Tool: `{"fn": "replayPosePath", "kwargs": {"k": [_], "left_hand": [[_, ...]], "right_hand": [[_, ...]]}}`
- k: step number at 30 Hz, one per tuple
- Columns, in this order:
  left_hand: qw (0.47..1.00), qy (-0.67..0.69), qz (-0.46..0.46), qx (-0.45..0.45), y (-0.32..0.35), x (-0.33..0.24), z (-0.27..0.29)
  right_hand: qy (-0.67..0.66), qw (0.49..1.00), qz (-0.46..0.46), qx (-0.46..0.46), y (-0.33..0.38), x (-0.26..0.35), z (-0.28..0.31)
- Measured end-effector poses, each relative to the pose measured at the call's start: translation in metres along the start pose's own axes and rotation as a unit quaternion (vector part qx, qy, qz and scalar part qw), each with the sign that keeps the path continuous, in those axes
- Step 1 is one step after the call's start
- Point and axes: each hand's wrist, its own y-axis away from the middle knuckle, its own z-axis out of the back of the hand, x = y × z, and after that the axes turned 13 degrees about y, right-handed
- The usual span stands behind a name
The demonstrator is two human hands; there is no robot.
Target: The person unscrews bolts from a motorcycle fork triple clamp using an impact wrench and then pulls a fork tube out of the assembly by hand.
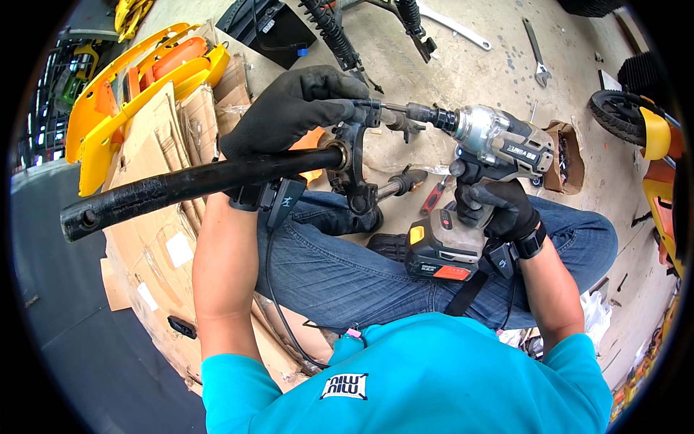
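Turquoise cloth of my short-sleeved shirt (448, 376) fills the lower edge, closest to view, above my blue denim trousers (340, 267). At far left, a curved yellow plastic panel (97, 155) leans by a pile of flattened brown cardboard (148, 246), with orange plastic pieces (177, 59) lying within its curve. Across that pile runs a long black metal tube (181, 184), a round hole near its outer end; its inner end sits in a dark metal bracket (352, 163). My left hand (289, 112), in a black glove, is above the tube, fingers and thumb curled round the bracket's upper end. Beyond it rests a black rectangular block (267, 32) with a blue-tipped cable. To the right, a slim socket and shaft point at the bracket from a grey-and-silver cordless impact wrench (506, 141); whether the tip touches I cannot tell. My right hand (502, 206), also black-gloved, is wrapped firmly around its handle, above the boxy grey battery (441, 246). A red-handled screwdriver (434, 197) lies on the floor nearby. Just behind the wrench stands an open brown cardboard box (575, 173), holding small dark pieces too blurred to identify. Lower right, a crumpled white plastic bag (597, 315) lies beside my arm, its contents unclear.
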Motion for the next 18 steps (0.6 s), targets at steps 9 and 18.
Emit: {"fn": "replayPosePath", "kwargs": {"k": [9, 18], "left_hand": [[0.999, -0.032, 0.0, 0.014, 0.001, -0.006, -0.009], [0.98, -0.156, -0.099, 0.069, -0.001, 0.0, -0.005]], "right_hand": [[0.133, 0.986, 0.005, -0.102, -0.004, 0.003, -0.024], [0.427, 0.878, 0.215, 0.026, -0.001, 0.001, 0.008]]}}
